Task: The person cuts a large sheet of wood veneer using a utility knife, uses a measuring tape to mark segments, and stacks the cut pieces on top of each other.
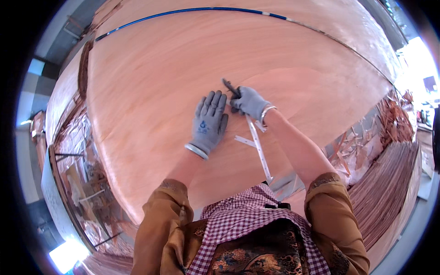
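Note:
My left hand (208, 121), in a grey glove, lies flat on a large pinkish wood veneer sheet (137, 78) with its fingers stretched out. Just to its right, my right hand (247, 101), also gloved, grips a slim dark tool (228, 86), perhaps a cutter, whose tip points up and left; part of it is hidden by my fingers. White perforated tape strips (259, 156) run from under my right hand toward my body, with short pieces crossing them.
A long blue-and-silver rod (211, 9) spans the far part of the sheet. Stacked veneer (376, 190) and torn scraps (394, 117) are at the right. Another pale sheet (66, 96) and a dark frame with debris (82, 178) are at the left.

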`<state>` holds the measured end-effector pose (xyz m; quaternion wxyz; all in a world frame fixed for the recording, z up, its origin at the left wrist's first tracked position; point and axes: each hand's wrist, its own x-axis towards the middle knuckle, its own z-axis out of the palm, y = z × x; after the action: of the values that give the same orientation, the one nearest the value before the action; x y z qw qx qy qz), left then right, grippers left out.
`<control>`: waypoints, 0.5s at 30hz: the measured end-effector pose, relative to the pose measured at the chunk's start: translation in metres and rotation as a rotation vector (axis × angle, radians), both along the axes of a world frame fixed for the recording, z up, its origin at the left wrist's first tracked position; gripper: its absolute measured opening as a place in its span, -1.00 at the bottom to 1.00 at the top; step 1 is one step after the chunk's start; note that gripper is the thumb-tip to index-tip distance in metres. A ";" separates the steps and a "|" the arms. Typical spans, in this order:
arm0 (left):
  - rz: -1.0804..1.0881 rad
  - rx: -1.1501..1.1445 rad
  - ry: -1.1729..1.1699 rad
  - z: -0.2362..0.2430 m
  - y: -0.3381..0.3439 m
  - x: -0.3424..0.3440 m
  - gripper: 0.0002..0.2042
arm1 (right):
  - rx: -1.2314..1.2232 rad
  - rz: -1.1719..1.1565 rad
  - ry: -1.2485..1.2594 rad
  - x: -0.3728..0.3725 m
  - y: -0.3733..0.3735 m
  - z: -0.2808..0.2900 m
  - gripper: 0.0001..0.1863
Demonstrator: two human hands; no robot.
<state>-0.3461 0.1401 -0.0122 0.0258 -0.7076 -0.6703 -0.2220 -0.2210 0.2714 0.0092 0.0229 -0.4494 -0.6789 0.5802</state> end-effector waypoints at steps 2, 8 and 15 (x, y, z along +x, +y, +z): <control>0.018 -0.089 0.103 -0.013 0.003 -0.005 -0.54 | 0.113 0.179 -0.176 0.000 0.002 0.004 -0.81; 0.023 -0.163 0.198 -0.004 0.018 -0.001 -0.54 | 0.298 -0.042 -0.149 0.069 0.076 0.015 -0.80; -0.224 0.047 0.052 0.003 0.151 0.082 -0.57 | 0.075 -0.265 0.065 0.129 0.152 -0.045 -0.83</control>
<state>-0.2643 0.2907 -0.0092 0.0348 -0.7827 -0.5808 -0.2210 -0.0915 0.4232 -0.0354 0.1378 -0.5149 -0.6337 0.5606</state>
